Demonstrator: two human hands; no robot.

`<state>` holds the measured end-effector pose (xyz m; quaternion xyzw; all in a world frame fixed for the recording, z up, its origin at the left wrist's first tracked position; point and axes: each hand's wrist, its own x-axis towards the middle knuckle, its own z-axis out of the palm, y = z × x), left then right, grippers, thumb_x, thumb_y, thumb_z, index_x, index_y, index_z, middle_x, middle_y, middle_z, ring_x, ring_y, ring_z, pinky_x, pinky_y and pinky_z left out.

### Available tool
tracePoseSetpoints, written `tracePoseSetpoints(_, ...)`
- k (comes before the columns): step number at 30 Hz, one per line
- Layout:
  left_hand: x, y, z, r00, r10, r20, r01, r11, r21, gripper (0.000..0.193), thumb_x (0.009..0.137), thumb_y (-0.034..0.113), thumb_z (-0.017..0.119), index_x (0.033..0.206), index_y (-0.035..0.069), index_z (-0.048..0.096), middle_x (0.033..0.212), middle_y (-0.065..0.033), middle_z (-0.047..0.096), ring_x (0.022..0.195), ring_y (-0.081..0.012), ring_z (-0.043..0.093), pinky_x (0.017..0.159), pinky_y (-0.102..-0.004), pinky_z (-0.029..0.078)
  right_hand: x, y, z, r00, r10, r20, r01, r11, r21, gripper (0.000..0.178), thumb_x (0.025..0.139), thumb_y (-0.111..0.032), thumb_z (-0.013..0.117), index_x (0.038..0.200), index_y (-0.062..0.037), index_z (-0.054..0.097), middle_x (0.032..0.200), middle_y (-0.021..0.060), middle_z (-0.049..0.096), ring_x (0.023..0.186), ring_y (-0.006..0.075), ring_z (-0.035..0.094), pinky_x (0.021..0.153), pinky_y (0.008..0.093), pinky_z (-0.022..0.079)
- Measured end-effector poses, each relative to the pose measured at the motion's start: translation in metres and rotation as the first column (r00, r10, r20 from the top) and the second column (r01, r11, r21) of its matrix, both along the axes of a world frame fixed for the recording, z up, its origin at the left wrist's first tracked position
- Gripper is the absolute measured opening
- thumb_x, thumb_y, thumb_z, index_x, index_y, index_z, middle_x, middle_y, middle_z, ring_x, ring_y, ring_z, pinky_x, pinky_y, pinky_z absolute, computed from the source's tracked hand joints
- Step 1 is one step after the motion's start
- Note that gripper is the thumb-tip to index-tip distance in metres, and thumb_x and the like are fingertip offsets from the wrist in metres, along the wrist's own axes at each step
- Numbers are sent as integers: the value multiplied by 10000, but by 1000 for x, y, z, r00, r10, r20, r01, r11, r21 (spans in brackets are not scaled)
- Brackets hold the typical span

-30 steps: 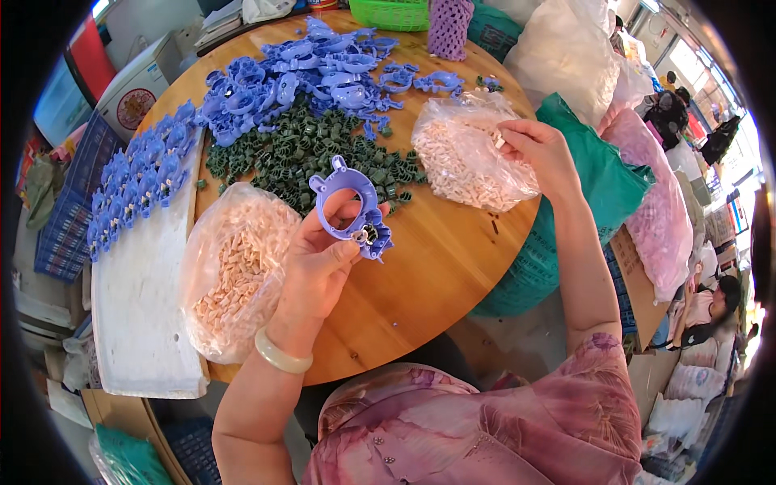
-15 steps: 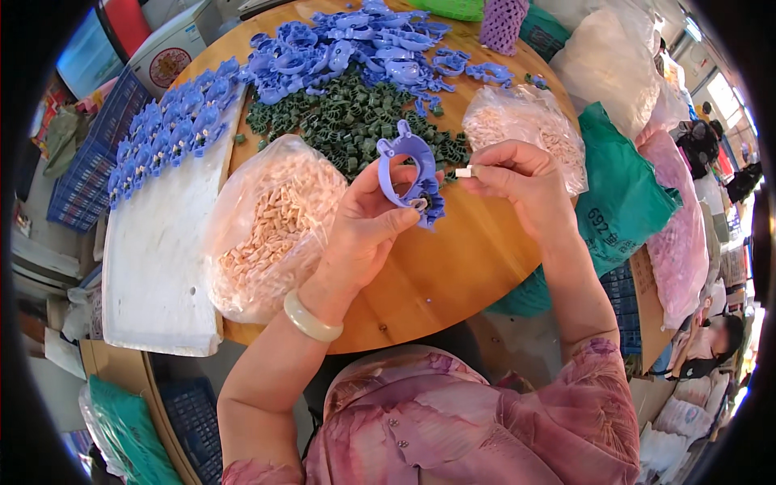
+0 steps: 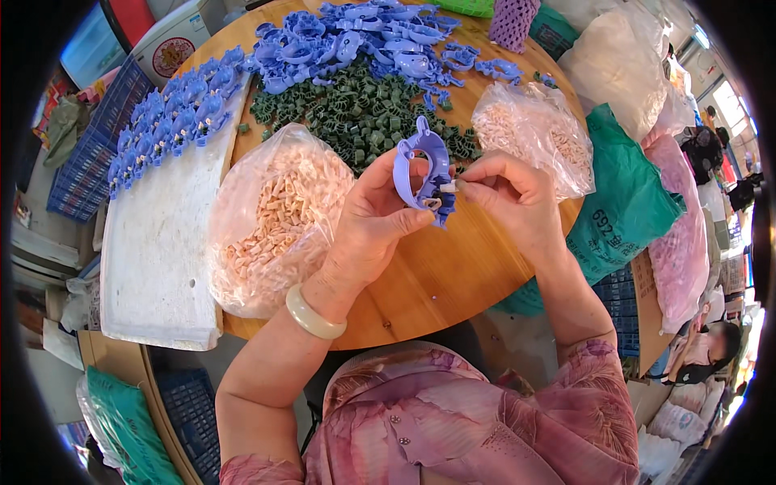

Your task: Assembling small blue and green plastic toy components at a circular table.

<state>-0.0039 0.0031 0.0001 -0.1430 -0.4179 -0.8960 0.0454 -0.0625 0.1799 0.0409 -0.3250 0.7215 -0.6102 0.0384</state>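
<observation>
My left hand [image 3: 378, 212] is closed around a blue plastic ring-shaped part [image 3: 437, 155], held up over the near part of the table. A small pale piece sits in its lower end. Between the thumb and fingertips of my right hand [image 3: 517, 198] is a small white plastic piece [image 3: 449, 187], its tip at the blue part's right side; whether it is seated cannot be made out. Just left of my left hand lies a clear bag of small cream pieces [image 3: 279, 218]. A second clear bag of such pieces [image 3: 537, 133] is beyond my right hand.
Dark green plastic parts [image 3: 347, 113] lie heaped on the round wooden table [image 3: 404, 303], with a pile of blue parts [image 3: 356, 40] behind. Rows of blue parts [image 3: 174, 117] stand on a white board [image 3: 153, 259] at the left. A green sack [image 3: 622, 194] leans at the right edge.
My right hand has brought the white piece left against the blue part. The blue part has turned slightly, and my left hand has shifted a little right with it.
</observation>
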Motion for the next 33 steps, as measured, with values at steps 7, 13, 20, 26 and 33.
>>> tracePoseSetpoints(7,-1,1,0,1000,-4,3,4,1000,-6,515,764,-40,641,1239,53,467,1157,-98,569,1053,-186,560,895,-315,463,2,0,-4,984,6,-177,-3,1000,13,118,798,4,648,916,-4,640,853,48,635,783,96,602,668,228,488)
tracePoseSetpoints(13,-3,0,-5,1000,17,10,-18,1000,4,484,757,-21,661,1202,51,485,1143,-101,573,1060,-193,555,903,-329,457,1,0,-1,909,47,-415,-10,996,91,167,762,25,660,925,-14,651,874,84,623,770,183,622,650,269,496)
tracePoseSetpoints(20,-4,-1,-3,1000,-12,19,11,999,39,482,749,-22,669,1192,50,490,1143,-110,574,1060,-208,557,913,-335,451,0,-2,-1,748,20,-664,57,994,95,180,740,23,673,914,-21,660,839,99,617,745,222,623,614,293,499)
tracePoseSetpoints(26,-4,-1,-2,1000,-6,-6,7,999,44,494,749,-29,665,1203,52,485,1150,-98,570,1051,-205,562,902,-330,459,0,-5,-1,756,-65,-651,104,994,22,158,726,47,679,870,-14,655,817,97,613,696,206,616,569,287,492)
tracePoseSetpoints(33,-5,0,-7,1000,5,21,-5,1000,17,605,736,-76,649,1285,61,437,1183,-70,547,1068,-176,544,897,-299,466,3,-10,-5,745,-90,-661,164,985,51,127,713,42,683,818,-12,639,777,87,602,667,202,606,544,276,479)
